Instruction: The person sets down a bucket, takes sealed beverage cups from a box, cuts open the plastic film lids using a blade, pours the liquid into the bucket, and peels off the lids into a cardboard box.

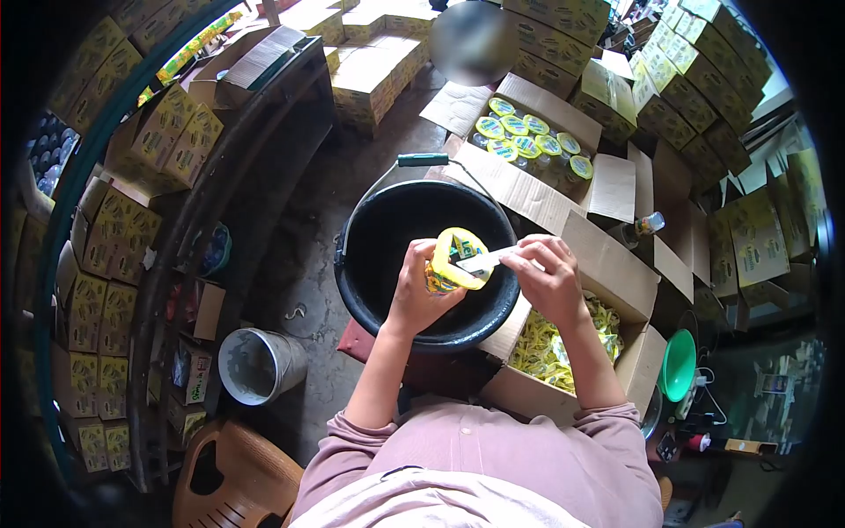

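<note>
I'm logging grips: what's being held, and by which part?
The left hand holds the yellow container by its side; the right hand pinches the white strip by its outer end.

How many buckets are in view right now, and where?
2. The black bucket is beneath the left hand and right hand; the grey bucket stands to its left. A partly hidden teal container, farther left, is too unclear to count; others may be hidden.

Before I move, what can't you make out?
All in the head view:
- Black bucket's floor: partly hidden by both hands and the yellow container, and dark.
- Left hand's far fingers: behind the container.
- White strip's grip end: under the right hand's fingers.
- Packets' print: too small.
- Top-centre shape: blurred.
</note>
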Demonstrator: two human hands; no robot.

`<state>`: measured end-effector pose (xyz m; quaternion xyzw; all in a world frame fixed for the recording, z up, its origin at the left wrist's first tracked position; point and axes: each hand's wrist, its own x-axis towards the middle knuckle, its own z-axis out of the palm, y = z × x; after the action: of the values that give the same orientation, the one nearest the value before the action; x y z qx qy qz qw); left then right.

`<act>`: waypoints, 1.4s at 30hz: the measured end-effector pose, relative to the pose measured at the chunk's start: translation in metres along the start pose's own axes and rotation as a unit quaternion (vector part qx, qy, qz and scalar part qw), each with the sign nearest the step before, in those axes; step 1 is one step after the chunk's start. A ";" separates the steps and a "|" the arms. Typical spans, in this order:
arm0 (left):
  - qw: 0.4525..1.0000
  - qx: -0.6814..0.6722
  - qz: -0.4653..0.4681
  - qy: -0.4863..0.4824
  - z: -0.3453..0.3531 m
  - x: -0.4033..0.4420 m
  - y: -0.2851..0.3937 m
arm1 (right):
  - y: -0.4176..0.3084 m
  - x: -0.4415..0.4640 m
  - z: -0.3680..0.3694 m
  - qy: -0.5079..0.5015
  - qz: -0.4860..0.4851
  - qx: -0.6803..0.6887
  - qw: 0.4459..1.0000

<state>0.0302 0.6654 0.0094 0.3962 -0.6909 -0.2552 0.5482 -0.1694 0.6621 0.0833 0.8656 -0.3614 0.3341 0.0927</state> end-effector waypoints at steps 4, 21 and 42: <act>1.000 0.001 -0.016 0.014 0.003 0.000 -0.004 | 0.000 -0.001 0.001 -0.037 -0.001 -0.009 0.999; 1.000 0.007 0.012 0.024 -0.005 0.006 0.009 | 0.006 0.013 0.009 -0.065 -0.075 -0.019 0.995; 0.989 -0.134 -0.068 0.015 0.006 -0.005 0.006 | 0.006 0.008 0.015 -0.051 -0.079 -0.001 0.996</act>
<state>0.0232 0.6728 0.0097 0.3693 -0.6139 -0.3761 0.5876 -0.1617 0.6470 0.0763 0.9072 -0.2967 0.2805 0.1011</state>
